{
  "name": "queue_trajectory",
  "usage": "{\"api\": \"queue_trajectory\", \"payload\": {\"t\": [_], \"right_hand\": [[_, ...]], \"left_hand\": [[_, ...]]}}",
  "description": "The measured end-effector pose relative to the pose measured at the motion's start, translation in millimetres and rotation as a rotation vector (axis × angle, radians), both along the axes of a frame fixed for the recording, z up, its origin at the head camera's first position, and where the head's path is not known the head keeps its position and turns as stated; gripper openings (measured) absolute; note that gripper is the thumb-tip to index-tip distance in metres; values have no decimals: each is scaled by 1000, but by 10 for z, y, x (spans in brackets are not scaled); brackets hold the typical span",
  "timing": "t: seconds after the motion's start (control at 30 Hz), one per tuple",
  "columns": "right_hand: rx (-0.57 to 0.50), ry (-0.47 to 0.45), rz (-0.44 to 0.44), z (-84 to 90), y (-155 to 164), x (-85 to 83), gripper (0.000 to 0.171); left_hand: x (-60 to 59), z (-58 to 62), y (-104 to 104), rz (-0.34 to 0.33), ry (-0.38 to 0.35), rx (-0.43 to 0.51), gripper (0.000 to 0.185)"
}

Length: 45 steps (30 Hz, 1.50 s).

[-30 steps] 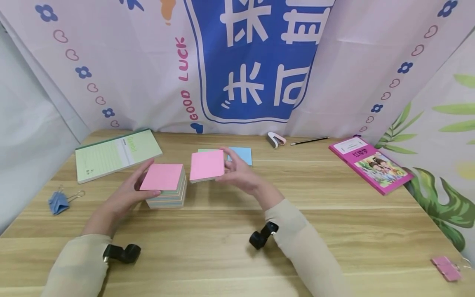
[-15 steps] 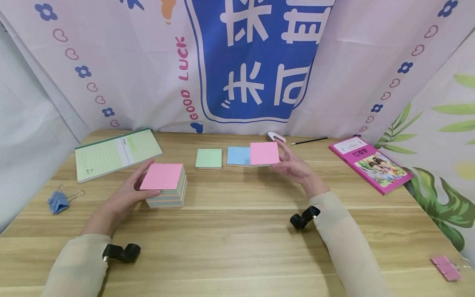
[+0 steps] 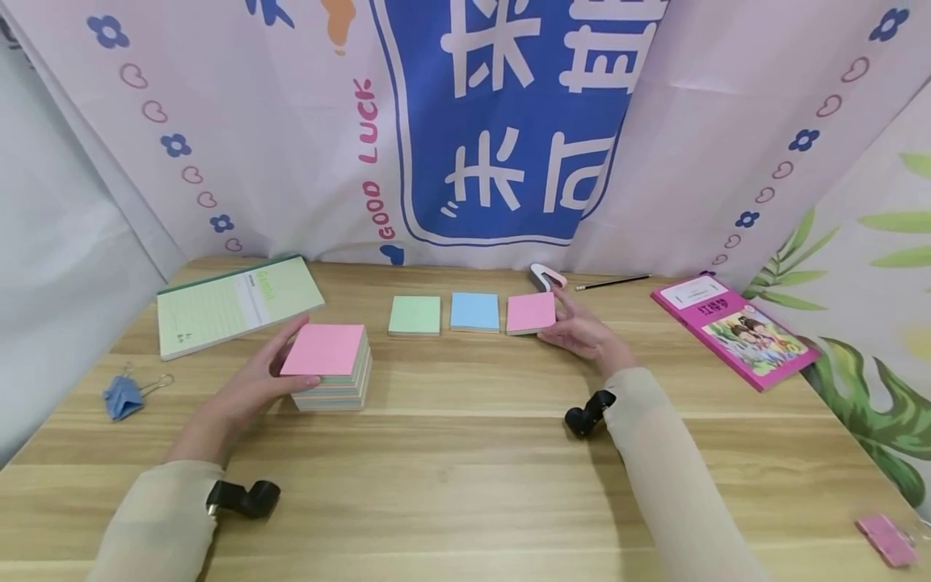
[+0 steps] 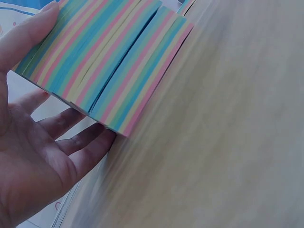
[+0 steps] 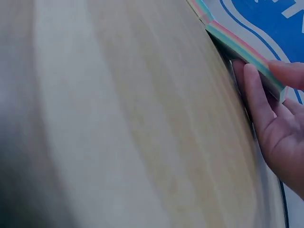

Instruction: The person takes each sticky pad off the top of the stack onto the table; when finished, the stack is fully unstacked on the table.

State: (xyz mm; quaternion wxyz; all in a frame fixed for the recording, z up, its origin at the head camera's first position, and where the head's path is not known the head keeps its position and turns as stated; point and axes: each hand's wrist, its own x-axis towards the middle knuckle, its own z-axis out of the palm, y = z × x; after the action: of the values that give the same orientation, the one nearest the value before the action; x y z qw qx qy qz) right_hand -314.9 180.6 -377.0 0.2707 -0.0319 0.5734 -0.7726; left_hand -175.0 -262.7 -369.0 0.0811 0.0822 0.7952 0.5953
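Sorting seems to be the step in hand: we are setting a thin pink pad (image 3: 531, 313) down on the table (image 3: 465, 485) at the right end of a row, just right of the blue pad (image 3: 474, 311), which lies right of the green pad (image 3: 414, 314). Our right hand (image 3: 582, 333) reaches forward with the palm turned inward; the wrist view shows its thumb on top and fingers (image 5: 254, 102) under the near edge, so we judge it pinches the pad, which lies flat or nearly so on the wood. Our left hand (image 3: 254, 380) rests against the tall stack (image 3: 330, 368), left of and nearer to us than the row, thumb on its pink top sheet and fingers (image 4: 76, 137) curled loosely round its striped side, gripping it steady. Next, we judge, the right hand needs to let go without skewing the pad, then come back to the stack for another block. A stapler (image 3: 545, 277) lies just behind the pink pad, a notebook (image 3: 236, 303) left of the stack.
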Motion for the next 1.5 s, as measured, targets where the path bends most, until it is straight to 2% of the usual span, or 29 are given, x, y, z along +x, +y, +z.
{"api": "queue_trajectory", "payload": {"t": [0.1,0.3,0.4,0.5,0.63,0.77,0.93,1.13,1.33,1.5], "right_hand": [[77,13,3,10,-26,-12,89],[278,99,18,111,0,-43,81],[332,130,30,188,47,-16,75],[353,167,31,285,59,40,71],[276,230,52,414,-65,148,70],[171,300,118,473,-386,297,67],[70,338,233,413,-957,506,67],[157,373,367,314,-1608,684,74],[323,432,402,264,-2037,813,81],[332,505,401,219,-2249,873,81]], "left_hand": [[4,2,5,2,-6,2,84],[6,14,13,2,-18,2,84],[13,18,15,3,-16,4,84],[26,24,10,11,-13,-9,84],[39,30,7,23,-17,-10,84],[35,28,10,23,-16,-10,84],[24,19,20,16,-9,-2,85],[0,-9,12,10,-3,-3,85],[-5,-24,-3,0,9,-11,84],[6,-20,-12,-4,10,-2,83]]}}
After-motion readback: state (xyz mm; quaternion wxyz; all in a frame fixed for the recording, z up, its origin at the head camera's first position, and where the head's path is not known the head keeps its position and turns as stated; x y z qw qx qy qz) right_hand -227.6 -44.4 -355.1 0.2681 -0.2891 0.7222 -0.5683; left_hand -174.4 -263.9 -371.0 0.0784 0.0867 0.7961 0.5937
